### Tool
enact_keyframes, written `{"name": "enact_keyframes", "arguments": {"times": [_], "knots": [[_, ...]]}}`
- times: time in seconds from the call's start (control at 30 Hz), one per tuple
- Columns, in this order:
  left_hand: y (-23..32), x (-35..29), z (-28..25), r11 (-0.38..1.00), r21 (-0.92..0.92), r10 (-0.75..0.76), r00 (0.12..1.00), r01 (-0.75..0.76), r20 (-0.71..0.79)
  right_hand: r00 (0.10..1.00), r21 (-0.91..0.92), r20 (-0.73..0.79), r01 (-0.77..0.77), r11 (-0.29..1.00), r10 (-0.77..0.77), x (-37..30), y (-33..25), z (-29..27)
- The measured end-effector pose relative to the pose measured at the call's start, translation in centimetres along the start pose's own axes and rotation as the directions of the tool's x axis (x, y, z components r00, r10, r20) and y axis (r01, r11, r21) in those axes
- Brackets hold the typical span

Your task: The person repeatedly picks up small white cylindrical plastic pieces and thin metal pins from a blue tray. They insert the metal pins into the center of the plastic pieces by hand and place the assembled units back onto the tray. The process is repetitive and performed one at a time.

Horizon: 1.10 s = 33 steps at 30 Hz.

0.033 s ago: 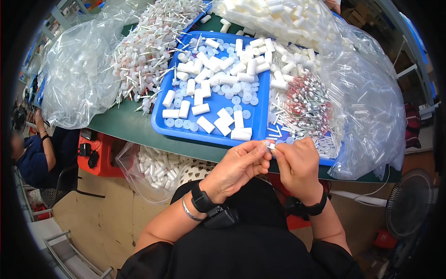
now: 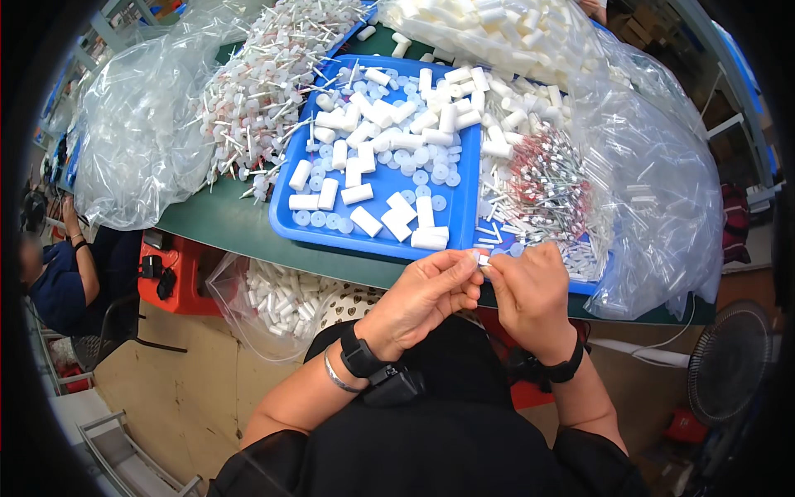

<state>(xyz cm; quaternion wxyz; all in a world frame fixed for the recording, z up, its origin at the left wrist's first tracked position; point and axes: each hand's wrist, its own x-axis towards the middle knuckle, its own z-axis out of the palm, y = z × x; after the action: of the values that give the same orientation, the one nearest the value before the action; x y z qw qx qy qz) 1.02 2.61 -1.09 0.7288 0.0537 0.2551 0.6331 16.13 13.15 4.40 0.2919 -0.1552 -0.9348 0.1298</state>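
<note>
while the left hand [image 2: 431, 294] and the right hand [image 2: 530, 294] meet on one small white part [image 2: 484, 260], loose pieces lie close by

because the part is so little, fingertips alone seem to suit it: thumbs and forefingers of both hands are closed on it, nearly touching each other. the fingers cover most of it, so its full shape cannot be told. it is held up by the near edge of the green worktop [image 2: 224, 232], at the corner between two trays, probably to keep either supply within reach.

the blue tray [image 2: 356, 242] holds white cylinders [image 2: 358, 195] strewn over translucent discs [image 2: 439, 202], spread thinly toward the front, perhaps for easy picking. in the right-hand tray [image 2: 592, 287] lie short white tubes [image 2: 490, 234] and a heap of red-and-silver pieces [image 2: 546, 174].

farther left, white-stemmed pieces [image 2: 265, 79] form a big pile. a clear plastic bag [image 2: 654, 224] slumps over the right tray's outer side and would likely hamper a reach there; another bag [image 2: 505, 33], full of white cylinders, hems in the back. a fan [image 2: 729, 360] stands at right, and a co-worker [image 2: 62, 273] sits well apart at left.
</note>
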Motion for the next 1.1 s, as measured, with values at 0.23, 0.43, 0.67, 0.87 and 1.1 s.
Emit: {"name": "enact_keyframes", "arguments": {"times": [0.23, 0.43, 0.67, 0.87, 1.1], "knots": [[0.3, -0.2, -0.3, 1.0, 0.025, 0.002, 0.999, -0.001, -0.055, 0.995, 0.115, 0.024, -0.098, 0.988, 0.096, -0.4, 0.4, 0.9], [1.2, -1.2, -0.6, 0.986, 0.118, 0.132, 0.987, -0.121, -0.096, 0.959, 0.028, 0.098, -0.269, 0.963, 0.265, 1.2, 4.1, 0.5], [1.4, -1.3, 0.0, 0.978, 0.147, 0.168, 0.974, -0.146, -0.153, 0.954, -0.424, 0.286, 0.045, 0.905, 0.087, 1.7, 5.2, 2.3], [1.5, -1.2, -0.1, 0.983, 0.055, 0.18, 0.968, -0.173, -0.176, 0.95, -0.093, 0.265, -0.146, 0.985, 0.166, 2.0, 5.0, 0.9], [2.6, -1.4, 0.7, 0.961, 0.035, 0.277, 0.939, -0.275, -0.203, 0.945, 0.339, 0.219, -0.307, 0.889, 0.243, 1.3, 2.3, -0.7]]}}
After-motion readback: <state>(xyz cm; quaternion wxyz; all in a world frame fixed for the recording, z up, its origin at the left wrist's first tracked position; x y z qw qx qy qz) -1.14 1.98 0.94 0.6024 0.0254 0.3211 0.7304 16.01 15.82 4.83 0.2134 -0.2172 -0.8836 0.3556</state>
